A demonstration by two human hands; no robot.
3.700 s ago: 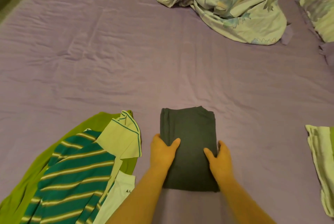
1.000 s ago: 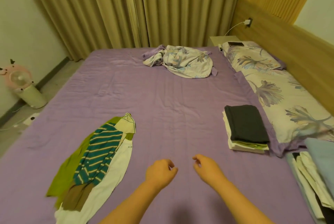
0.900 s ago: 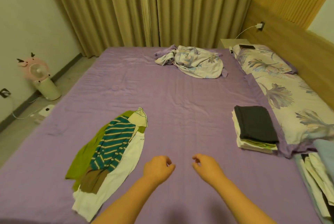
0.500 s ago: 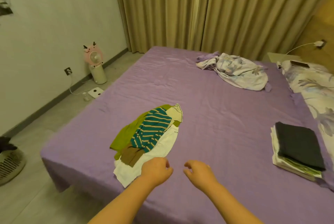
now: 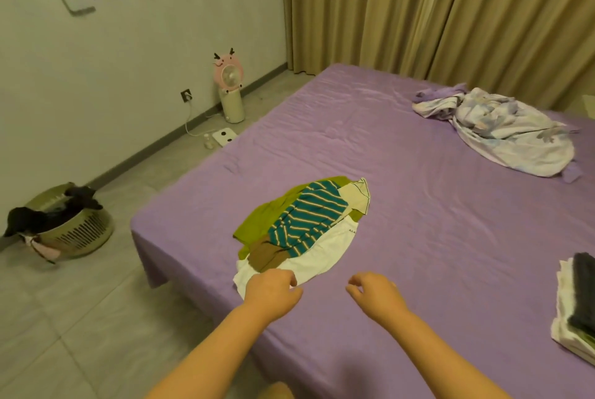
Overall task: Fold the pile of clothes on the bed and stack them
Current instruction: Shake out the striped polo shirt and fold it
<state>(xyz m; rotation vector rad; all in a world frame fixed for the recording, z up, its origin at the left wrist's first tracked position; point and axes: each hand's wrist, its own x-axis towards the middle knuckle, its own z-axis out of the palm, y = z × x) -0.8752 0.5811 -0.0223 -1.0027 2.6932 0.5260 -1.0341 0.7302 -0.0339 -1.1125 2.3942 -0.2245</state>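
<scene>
Head view is showing both hands hovering low over the near part of the bed [image 5: 418,212], each holding nothing. The left hand [image 5: 272,294] is hanging with its fingers loosely curled, its knuckles overlapping the near edge of the white garment [image 5: 322,257]; whether it is touching the cloth cannot be told. The right hand [image 5: 375,294] is hovering just beside it over bare purple sheet, fingers loosely bent and thumb apart from them, pinching nothing.

Just beyond the left hand, the pile of unfolded clothes [image 5: 302,224] is lying flat near the bed's left edge. The white garment is sitting at the bottom, a brown piece [image 5: 267,255] is lying on its near left part, a teal striped shirt [image 5: 309,218] with a pale collar is running across the middle, and a green garment [image 5: 267,218] is spreading out on the far left side.

Well apart on the right, at the frame's edge, a folded stack [image 5: 576,308] is resting on the sheet with a dark grey item on top of pale ones. Far across the bed, a crumpled floral blanket [image 5: 502,131] is lying near the curtains [image 5: 434,9].

On the floor to the left, a laundry basket [image 5: 74,231] with dark clothes spilling over its rim is sitting by the wall, and a pink fan [image 5: 228,86] is standing farther along it.
</scene>
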